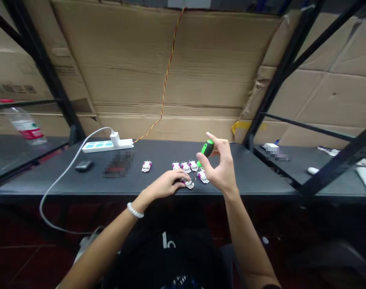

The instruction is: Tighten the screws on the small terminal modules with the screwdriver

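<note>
In the head view, your left hand (169, 182) is resting near the front edge of the desk (255, 176), its fingers pinching a small white-and-purple piece (189, 184). Your right hand (221, 166) is gripping a green-and-black screwdriver (207, 148) by its handle, between thumb and index finger. The screwdriver is leaning, its thin shaft pointing down and leftward at the pinched piece; whether the tip is sitting inside it, you cannot tell at this size.

Three similar pieces (185, 167) are lying in a row just beyond your left hand, and another similar piece (203, 177) is lying nearer your right hand. A lone similar piece (146, 166) is lying apart, farther left.

Further left, a dark mouse (84, 165) is sitting beside a blurred-out object (118, 163). Behind them, a white power strip (94, 146) is carrying a white plug (114, 139), whose cable (62, 176) is looping down over the desk's front edge. You are wearing a pale beaded bracelet (135, 210) on your left wrist.
</note>
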`<action>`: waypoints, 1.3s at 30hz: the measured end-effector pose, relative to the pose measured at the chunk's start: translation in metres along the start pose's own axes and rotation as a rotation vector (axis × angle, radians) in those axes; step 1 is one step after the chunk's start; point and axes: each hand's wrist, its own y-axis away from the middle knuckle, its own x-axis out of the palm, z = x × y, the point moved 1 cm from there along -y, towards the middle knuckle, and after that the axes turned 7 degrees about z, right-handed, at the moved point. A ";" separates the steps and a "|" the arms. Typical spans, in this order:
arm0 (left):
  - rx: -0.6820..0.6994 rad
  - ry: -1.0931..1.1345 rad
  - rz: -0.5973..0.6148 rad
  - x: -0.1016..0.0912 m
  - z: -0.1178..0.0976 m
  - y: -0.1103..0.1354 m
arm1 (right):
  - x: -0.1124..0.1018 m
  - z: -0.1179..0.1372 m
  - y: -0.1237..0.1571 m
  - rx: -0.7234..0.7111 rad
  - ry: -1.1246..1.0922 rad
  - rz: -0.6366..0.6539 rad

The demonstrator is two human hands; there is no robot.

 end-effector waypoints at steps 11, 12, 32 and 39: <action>-0.009 0.003 -0.001 0.000 0.000 0.000 | -0.001 0.000 0.000 0.024 -0.026 0.011; -0.006 0.000 0.000 0.000 0.000 0.000 | -0.001 0.001 0.000 0.025 0.000 -0.003; 0.011 -0.020 0.012 -0.001 0.001 0.001 | -0.008 -0.005 -0.002 0.043 0.030 -0.115; 0.008 -0.052 0.041 -0.003 -0.007 0.004 | -0.011 -0.021 -0.004 0.050 0.032 -0.102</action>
